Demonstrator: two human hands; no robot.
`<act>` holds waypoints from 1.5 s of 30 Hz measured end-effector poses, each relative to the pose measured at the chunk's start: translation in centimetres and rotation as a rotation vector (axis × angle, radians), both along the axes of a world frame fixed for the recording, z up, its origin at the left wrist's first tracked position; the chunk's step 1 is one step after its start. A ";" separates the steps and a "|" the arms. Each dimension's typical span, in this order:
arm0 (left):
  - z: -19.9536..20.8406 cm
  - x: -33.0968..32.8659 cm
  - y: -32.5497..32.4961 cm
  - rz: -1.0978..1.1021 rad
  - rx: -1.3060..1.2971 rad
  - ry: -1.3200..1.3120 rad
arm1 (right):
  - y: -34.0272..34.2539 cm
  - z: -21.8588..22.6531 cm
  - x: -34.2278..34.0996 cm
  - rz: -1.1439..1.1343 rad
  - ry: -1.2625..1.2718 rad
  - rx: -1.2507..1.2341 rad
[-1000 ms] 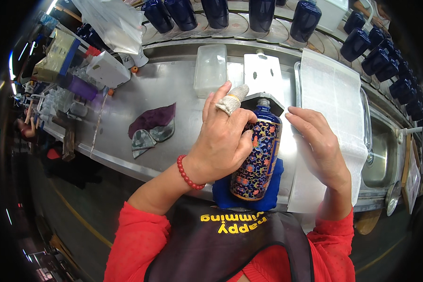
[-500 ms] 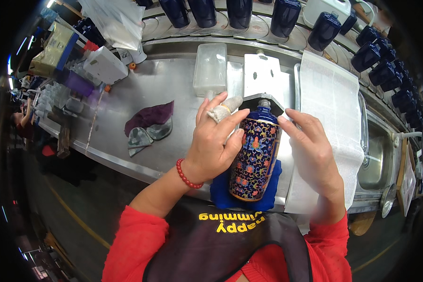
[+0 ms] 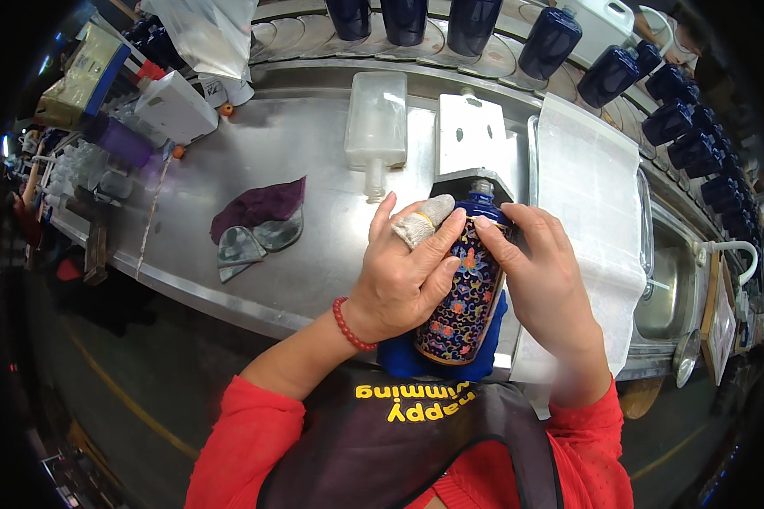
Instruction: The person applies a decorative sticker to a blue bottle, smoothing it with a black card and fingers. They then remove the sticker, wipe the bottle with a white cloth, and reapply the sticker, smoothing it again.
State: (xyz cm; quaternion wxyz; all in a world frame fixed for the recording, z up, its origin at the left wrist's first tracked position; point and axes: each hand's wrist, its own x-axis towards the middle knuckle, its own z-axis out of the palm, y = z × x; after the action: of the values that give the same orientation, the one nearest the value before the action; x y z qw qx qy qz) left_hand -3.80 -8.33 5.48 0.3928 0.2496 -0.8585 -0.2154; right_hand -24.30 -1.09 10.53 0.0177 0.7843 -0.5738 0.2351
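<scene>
**Patterned bottle in hand at the worktop; plain bottles waiting behind**

Item in hand: one flower-patterned blue bottle [image 3: 461, 293], lying tilted with its base toward the person and its neck toward the back of the steel worktop [image 3: 314, 170]. Its lower end rests on a blue cloth [image 3: 399, 356] at the near edge.

Left hand [image 3: 403, 276]: closed around the bottle's left side, fingers spread over the shoulder; one finger wears a woven cot [image 3: 424, 219]. A red bead bracelet [image 3: 348, 327] sits on the wrist.

Right hand [image 3: 539, 276]: cupped against the bottle's right side, fingertips near the neck, holding it together with the left.

Adjacent stock: a white plastic holder [image 3: 471, 140] just beyond the neck; a clear flat bottle [image 3: 376, 127] lying on its side to the left; a purple rag [image 3: 259, 208] with grey cloth pieces further left; a white sheet [image 3: 590, 195] spread at the right.

Status, as judged: the bottle's pattern looks complete, and no cap shows on the neck. A row of plain dark-blue bottles [image 3: 547, 42] stands along the back, so many units appear still unhandled. No finished pile is visible, so the count done cannot be told.
</scene>
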 end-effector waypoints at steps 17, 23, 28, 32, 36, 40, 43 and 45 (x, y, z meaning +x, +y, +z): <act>-1.9 -0.1 0.8 -0.113 0.176 0.109 | 0.3 -1.2 -0.2 -0.002 -0.035 -0.009; -2.4 -0.2 1.3 -0.089 0.168 0.138 | 0.5 -2.1 -0.1 -0.075 -0.080 -0.126; -1.9 -0.5 1.6 -0.047 0.043 0.005 | 0.7 -2.5 0.0 -0.067 -0.080 -0.052; -1.1 -0.7 2.0 -0.056 -0.012 -0.080 | 0.9 -2.7 0.1 -0.050 -0.083 -0.054; -1.5 -0.5 1.7 -0.154 0.101 0.007 | 0.9 -2.9 0.1 -0.058 -0.092 -0.047; -2.8 -0.1 1.8 -0.167 0.370 0.216 | 0.9 -3.1 0.2 -0.094 -0.113 -0.023; -3.4 0.0 2.2 -0.137 0.308 0.125 | 0.9 -3.3 0.3 -0.084 -0.136 -0.036; -3.5 0.0 2.2 -0.109 0.210 0.039 | 0.9 -3.3 0.3 -0.061 -0.145 -0.062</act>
State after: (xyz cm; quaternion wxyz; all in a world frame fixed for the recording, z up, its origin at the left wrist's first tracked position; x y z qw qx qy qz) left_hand -3.84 -6.15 1.98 0.3688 0.2380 -0.8357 -0.3301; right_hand -24.00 -0.19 7.20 0.0079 0.7465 -0.5896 0.3082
